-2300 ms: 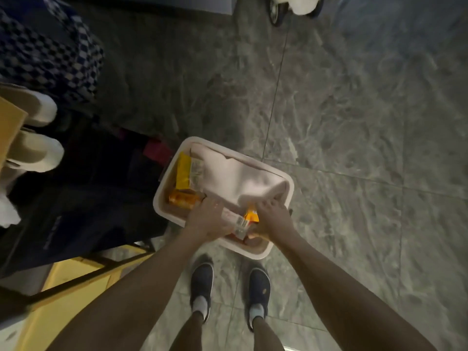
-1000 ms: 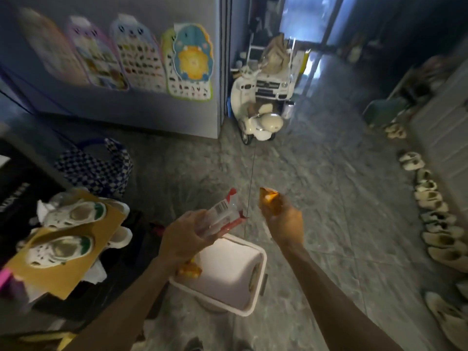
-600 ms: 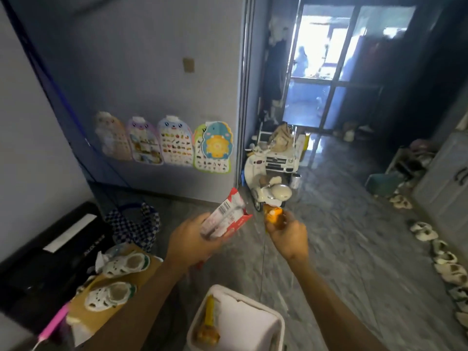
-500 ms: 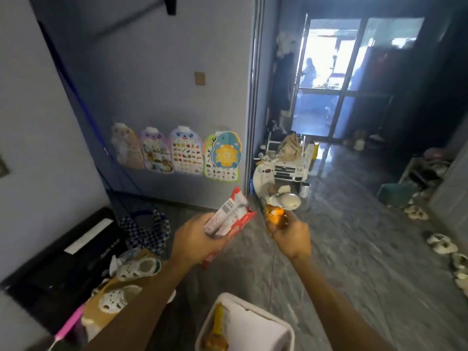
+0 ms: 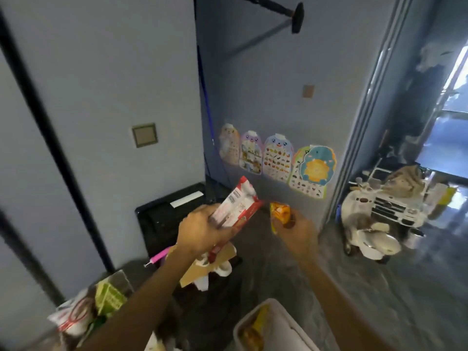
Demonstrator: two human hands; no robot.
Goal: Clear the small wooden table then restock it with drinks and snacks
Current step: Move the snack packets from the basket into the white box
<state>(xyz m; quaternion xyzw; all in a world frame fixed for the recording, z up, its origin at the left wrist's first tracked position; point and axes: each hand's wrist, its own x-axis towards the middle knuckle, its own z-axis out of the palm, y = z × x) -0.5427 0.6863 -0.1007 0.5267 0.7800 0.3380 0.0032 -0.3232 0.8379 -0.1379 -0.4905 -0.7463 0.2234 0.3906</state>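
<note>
At the far left, low in the view, a white plastic bag (image 5: 72,319) with red print sits beside a green carton (image 5: 110,297); both are blurred. Further right a black box (image 5: 167,216) stands against the wall, with a pink stick (image 5: 158,257) poking out just below it. The left hand (image 5: 202,231) is raised in front of the box, fingers curled tightly round the lower part of a red-and-white snack packet (image 5: 236,207), whose sealed upper end juts up and to the right, clear of the fist. A piece of brown cardboard (image 5: 200,268) lies on the floor under that wrist. Near the bottom edge a white tub (image 5: 283,330) stands on the floor between the two forearms, with a yellow packet (image 5: 258,320) at its left side. Just right of the snack packet but apart from it, the right hand (image 5: 297,233) pinches a small orange packet (image 5: 279,214) between thumb and curled fingers, holding it upright. Picture posters (image 5: 277,158) hang on the wall behind. At the right a white toy scooter (image 5: 367,234) and a white toy car (image 5: 397,211) are parked by the doorway.
</note>
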